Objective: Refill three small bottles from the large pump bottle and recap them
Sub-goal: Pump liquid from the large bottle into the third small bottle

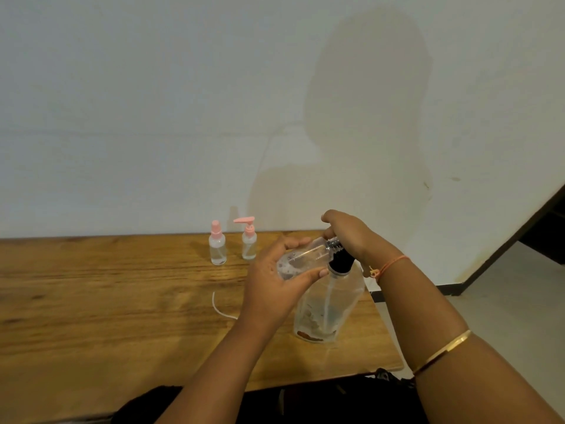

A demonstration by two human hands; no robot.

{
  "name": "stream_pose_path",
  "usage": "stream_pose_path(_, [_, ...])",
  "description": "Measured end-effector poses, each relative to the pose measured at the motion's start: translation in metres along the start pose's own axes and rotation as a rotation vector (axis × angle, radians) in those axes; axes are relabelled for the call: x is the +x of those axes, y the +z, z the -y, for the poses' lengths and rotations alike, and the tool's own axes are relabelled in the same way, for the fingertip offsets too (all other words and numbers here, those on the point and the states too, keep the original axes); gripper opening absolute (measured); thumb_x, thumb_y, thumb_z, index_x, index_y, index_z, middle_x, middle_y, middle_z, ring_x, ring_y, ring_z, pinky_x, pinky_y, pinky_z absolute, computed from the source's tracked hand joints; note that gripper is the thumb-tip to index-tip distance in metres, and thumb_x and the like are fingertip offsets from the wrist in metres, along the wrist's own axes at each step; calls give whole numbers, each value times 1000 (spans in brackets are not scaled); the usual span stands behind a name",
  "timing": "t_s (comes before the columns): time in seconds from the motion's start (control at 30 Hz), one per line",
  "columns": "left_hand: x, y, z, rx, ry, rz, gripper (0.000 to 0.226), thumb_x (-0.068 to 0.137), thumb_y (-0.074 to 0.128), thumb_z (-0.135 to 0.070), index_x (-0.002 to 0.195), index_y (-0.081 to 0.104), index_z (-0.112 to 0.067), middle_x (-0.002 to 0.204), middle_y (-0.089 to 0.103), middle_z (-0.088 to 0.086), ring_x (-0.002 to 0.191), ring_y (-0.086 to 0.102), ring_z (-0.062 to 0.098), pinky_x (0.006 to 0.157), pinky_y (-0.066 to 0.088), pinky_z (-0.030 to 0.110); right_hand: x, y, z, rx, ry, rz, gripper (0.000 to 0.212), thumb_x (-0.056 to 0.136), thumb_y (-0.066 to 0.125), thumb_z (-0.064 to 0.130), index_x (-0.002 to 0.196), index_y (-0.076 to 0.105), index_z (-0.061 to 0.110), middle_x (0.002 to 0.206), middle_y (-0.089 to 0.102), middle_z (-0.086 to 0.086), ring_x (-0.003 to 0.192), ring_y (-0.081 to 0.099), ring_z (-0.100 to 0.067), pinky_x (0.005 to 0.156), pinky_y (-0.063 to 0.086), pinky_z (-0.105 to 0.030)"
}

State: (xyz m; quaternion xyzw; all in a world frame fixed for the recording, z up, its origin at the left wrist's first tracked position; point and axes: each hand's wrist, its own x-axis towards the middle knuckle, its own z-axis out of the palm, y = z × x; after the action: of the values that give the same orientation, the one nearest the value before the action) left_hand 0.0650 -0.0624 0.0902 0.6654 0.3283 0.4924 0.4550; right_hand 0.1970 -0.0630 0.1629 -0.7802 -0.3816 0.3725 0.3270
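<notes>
A person's left hand (275,280) grips a small clear bottle (302,258), uncapped and tipped almost on its side, fingers and thumb curled round it. Its threaded neck meets the black pump of the big bottle (330,304), which stands on the wooden table (107,295). The right hand (348,231) curls over the pump top. Two pink-topped bottles (217,244) stand capped, side by side, near the wall. A thin white tube (218,306) lies on the table.
</notes>
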Motion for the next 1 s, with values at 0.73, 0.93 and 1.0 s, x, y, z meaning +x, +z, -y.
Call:
stream_pose_path(0.73, [1, 0, 0, -77, -46, 9, 42, 64, 82, -16, 92, 63, -40, 95, 69, -19, 95, 62, -6, 75, 47, 7, 6, 2, -3, -15, -4, -10, 45, 95, 32, 30, 116, 53, -3, 115, 60, -15, 104, 55, -26, 93, 41, -39])
stream_pose_path(0.93, [2, 1, -5, -121, -45, 4, 38, 65, 81, -15, 93, 63, -34, 97, 69, -15, 94, 61, -9, 74, 46, 6, 8, -1, 1, -12, -39, 10, 45, 96, 28, 30, 106, 62, 1, 92, 62, -8, 99, 56, -25, 92, 41, -37])
stream_pose_path(1.0, [2, 1, -3, -121, -45, 5, 37, 66, 81, -13, 93, 63, -32, 97, 68, -15, 94, 61, -9, 73, 46, 6, 9, -1, 1, 10, -32, 20, 43, 97, 29, 29, 91, 62, 3, 83, 63, -6, 87, 57, -21, 87, 41, -35])
